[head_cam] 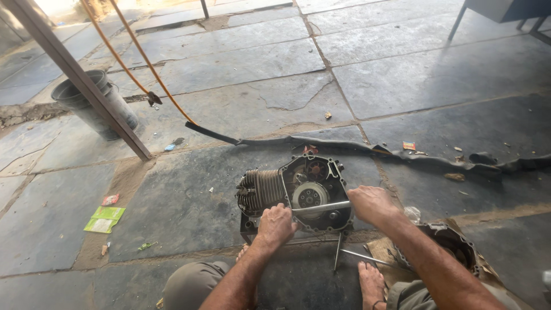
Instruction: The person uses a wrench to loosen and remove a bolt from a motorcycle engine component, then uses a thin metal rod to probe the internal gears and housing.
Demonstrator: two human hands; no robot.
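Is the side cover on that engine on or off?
Off. The engine shows its bare clutch and gears inside the open case, and a cover lies on the floor beside it.

Engine block (295,195): dull grey cast metal, finned, grimy. Bar (321,207) gripped by left hand (275,225) and right hand (372,204): smooth, bright metal. Floor (241,63): rough, matt stone slabs, cracked and dusty. Bucket (94,103): matt, scuffed grey plastic. Hose (138,54): smooth orange plastic or rubber. Wrapper (105,219): glossy green.
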